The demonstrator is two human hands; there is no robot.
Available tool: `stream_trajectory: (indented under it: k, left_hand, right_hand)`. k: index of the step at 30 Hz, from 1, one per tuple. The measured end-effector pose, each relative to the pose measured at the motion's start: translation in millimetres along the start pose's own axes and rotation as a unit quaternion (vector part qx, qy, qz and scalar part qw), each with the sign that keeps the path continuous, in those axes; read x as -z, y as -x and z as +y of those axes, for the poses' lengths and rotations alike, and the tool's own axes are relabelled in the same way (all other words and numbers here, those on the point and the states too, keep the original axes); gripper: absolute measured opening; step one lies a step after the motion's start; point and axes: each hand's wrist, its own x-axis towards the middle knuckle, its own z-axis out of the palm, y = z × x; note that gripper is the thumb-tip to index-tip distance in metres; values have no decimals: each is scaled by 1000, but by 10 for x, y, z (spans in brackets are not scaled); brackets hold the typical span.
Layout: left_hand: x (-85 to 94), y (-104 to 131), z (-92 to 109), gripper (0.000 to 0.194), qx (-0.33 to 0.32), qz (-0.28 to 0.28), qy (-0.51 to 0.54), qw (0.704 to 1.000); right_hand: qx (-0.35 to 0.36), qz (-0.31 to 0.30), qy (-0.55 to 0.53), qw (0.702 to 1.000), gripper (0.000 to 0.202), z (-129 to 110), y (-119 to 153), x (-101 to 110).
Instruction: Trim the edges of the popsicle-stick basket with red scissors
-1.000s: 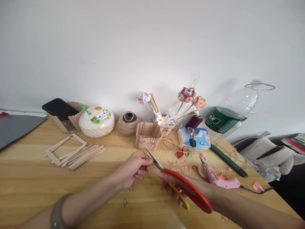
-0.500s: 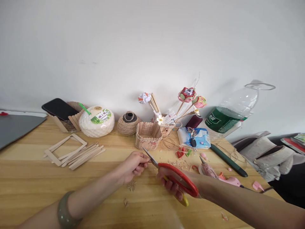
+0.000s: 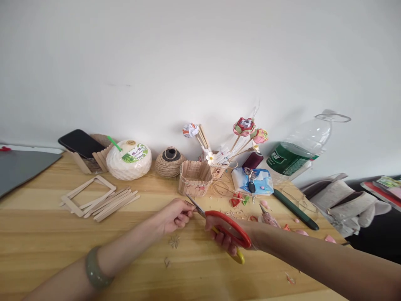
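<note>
My right hand is closed around the handles of a pair of scissors, one red and one yellow. The silver blades point up and left, slightly parted, and reach the fingertips of my left hand. Those fingers are pinched together on something too small to make out. Just beyond the blade tips stands a small box made of wooden sticks. Small wood chips lie on the table to the right of the blades.
Behind are a twine ball, a white coconut and paper flowers. Craft sticks lie left. At right are a tissue pack, a glue gun, a dark green tool and a large bottle.
The view has shifted slightly. My right hand and the scissors have moved a little left, and the blades look less far apart. My left hand stays pinched near them.
</note>
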Motion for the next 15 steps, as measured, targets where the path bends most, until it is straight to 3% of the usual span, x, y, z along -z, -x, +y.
stream_trajectory:
  k: [9, 13, 15]
  left_hand:
    - [0, 22, 14, 21, -54, -7, -146, 988]
    - [196, 112, 183, 16, -109, 2, -278, 954]
    - [374, 167, 313, 8, -159, 43, -328, 930]
  right_hand:
    - [57, 27, 32, 998, 25, 33, 6, -9]
    - [156, 53, 50, 985, 20, 134, 209, 23]
    - [223, 72, 52, 971, 18, 232, 335, 81]
